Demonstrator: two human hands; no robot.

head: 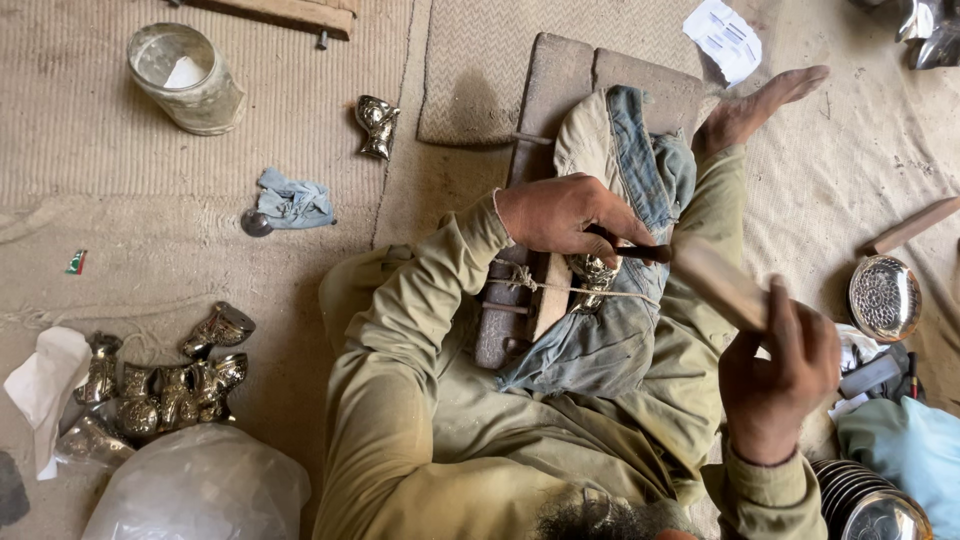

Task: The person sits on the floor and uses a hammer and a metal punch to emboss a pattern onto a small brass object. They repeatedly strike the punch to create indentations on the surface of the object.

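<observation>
My left hand (pixel 565 215) grips a thin dark metal tool (pixel 640 253) and holds its tip against a small shiny metal piece (pixel 597 275). That piece lies on a blue denim cloth (pixel 600 340) over a wooden block (pixel 545 100) and is tied down with string (pixel 575 290). My right hand (pixel 780 370) is raised at the right and holds a wooden mallet (pixel 720 285), whose head hovers beside the tool's end. I sit cross-legged, with a bare foot (pixel 755 105) beyond the block.
Several shiny metal pieces (pixel 165 385) lie in a heap at the left by a plastic bag (pixel 195 490). A glass jar (pixel 185 78), a lone metal piece (pixel 377 125) and a blue rag (pixel 292 203) lie further off. An embossed plate (pixel 885 297) and stacked plates (pixel 865 500) sit right.
</observation>
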